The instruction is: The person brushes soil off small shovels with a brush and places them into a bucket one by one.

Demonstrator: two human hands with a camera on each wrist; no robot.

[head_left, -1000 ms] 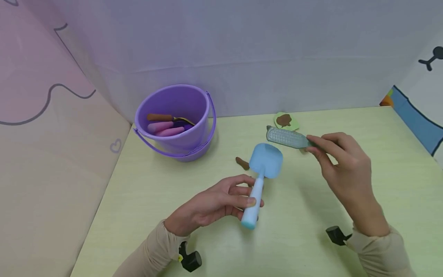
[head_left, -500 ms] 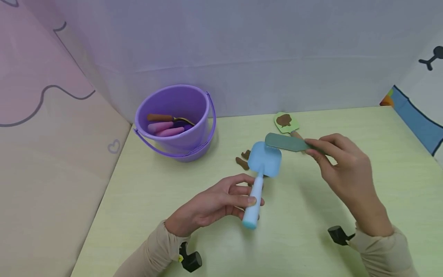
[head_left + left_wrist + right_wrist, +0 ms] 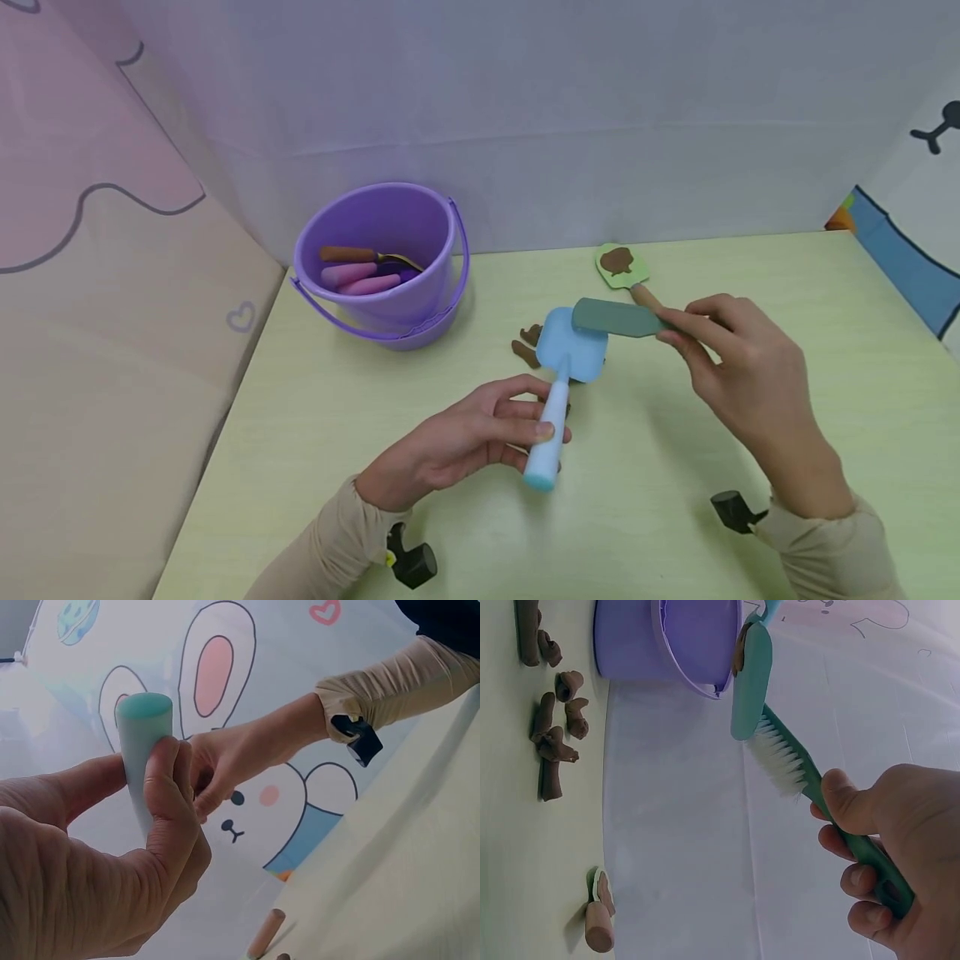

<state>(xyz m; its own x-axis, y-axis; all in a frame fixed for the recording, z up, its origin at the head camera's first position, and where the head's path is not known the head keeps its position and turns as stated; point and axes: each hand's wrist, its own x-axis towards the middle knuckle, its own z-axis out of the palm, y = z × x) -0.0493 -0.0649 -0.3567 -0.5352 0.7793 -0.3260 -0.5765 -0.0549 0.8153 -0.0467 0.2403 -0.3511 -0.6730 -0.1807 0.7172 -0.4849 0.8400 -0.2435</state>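
Observation:
My left hand (image 3: 480,437) grips the pale handle of a light blue toy shovel (image 3: 573,343), thumb on top and fingers beneath. The shovel is held above the table; in the right wrist view a brown patch (image 3: 739,649) shows along one side of its blade. My right hand (image 3: 738,375) pinches a green brush (image 3: 617,317) by its handle, with the back of the brush facing up in the head view. White bristles (image 3: 778,757) show in the right wrist view, right at the blade's edge. The brush head overlaps the blade's far right corner.
Several brown clay-like pieces (image 3: 555,742) lie on the table (image 3: 360,467), partly hidden by the shovel. Behind stands a purple bucket (image 3: 420,321) holding wooden- and pink-handled tools. A small green shovel (image 3: 637,265) with a brown patch lies near the back wall.
The brush has turned over in my right hand, from bristles showing to its green back showing. It has come down and toward me over the blade. The left hand has barely moved.

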